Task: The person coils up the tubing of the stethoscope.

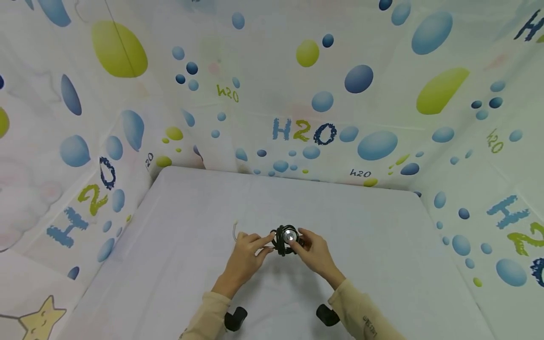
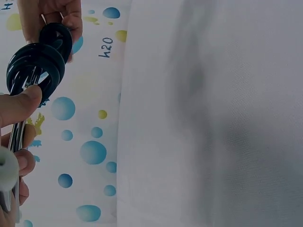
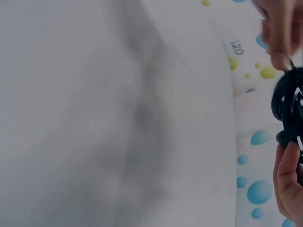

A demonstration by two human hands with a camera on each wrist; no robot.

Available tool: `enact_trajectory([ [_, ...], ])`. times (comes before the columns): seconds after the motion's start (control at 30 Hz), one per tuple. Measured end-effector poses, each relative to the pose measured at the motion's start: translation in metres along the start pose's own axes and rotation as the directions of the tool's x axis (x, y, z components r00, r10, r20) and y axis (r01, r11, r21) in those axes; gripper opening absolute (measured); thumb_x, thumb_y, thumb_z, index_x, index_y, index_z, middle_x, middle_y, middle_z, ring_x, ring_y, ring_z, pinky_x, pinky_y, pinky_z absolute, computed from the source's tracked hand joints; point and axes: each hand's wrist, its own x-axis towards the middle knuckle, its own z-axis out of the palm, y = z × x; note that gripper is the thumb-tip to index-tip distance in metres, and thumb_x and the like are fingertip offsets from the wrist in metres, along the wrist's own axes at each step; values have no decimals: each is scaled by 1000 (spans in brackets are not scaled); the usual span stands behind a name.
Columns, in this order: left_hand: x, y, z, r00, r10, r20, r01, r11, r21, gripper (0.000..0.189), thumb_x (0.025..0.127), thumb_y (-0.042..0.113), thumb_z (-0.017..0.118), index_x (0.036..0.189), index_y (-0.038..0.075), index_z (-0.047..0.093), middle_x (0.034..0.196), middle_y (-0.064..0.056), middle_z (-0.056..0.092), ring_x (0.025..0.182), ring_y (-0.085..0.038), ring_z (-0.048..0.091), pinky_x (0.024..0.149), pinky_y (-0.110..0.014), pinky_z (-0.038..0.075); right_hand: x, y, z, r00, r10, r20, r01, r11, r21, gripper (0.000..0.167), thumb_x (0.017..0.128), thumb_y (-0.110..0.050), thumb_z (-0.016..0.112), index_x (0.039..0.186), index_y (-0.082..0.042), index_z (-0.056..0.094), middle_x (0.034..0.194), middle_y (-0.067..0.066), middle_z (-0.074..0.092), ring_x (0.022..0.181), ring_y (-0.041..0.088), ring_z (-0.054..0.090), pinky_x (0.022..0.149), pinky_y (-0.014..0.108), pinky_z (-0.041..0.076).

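Observation:
A stethoscope is held up over the white table between both hands, its black tubing wound into a bundle. My left hand grips its metal ear tubes, thumb on one side and fingers curled on the other. One thin tube end sticks out beyond that hand, and a pale ear tip shows close to the left wrist camera. With thumb and fingers my right hand pinches the bundle at the round silver chest piece. In the right wrist view, black loops lie between the two hands.
A white-covered table lies beneath the hands. White sheets with blue and green bubble prints rise behind it and at both sides. Black wrist devices sit by both sleeves.

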Motion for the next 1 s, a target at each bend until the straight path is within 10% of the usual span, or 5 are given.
enact_trajectory([
  [0.33, -4, 4, 4, 998, -15, 64, 16, 1000, -25, 41, 63, 11, 86, 102, 10, 74, 69, 3, 63, 59, -8, 48, 61, -25, 30, 7, 11, -18, 942, 100, 320, -174, 961, 213, 50, 90, -13, 64, 133, 2, 44, 92, 15, 60, 77, 18, 58, 73, 41, 52],
  [1.0, -3, 1, 2, 992, -86, 95, 94, 993, -75, 39, 66, 10, 83, 104, 9, 74, 71, 0, 67, 57, -10, 47, 60, -25, 30, 4, 1, -4, 989, 145, 34, -149, 976, 157, 36, 83, -4, 67, 118, 1, 59, 85, 15, 66, 64, 17, 60, 60, 38, 53],
])
